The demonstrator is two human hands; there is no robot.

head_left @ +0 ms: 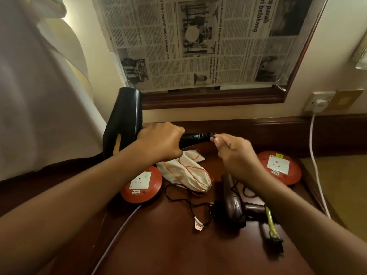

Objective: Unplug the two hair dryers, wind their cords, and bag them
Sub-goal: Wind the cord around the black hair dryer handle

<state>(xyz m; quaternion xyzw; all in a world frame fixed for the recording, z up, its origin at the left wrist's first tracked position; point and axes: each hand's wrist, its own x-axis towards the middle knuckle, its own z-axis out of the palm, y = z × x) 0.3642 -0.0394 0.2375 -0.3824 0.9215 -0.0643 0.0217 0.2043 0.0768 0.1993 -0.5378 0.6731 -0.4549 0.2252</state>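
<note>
Left hand (160, 141) grips the handle of the black hair dryer (124, 124) at frame center-left, right hand (236, 153) pinches its cord (213, 135) at the handle end, brown hair dryer (234, 203) lies on the wooden table (168, 245) lower right, white drawstring bag (186, 173) between two red socket reels.

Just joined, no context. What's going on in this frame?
A person is packing up hair dryers at a wooden table. The left hand grips the black dryer by its handle, held up; the right hand pinches its cord where it leaves the handle. The brown dryer lies on the table, the white drawstring bag behind it, with nothing visibly in it.
</note>
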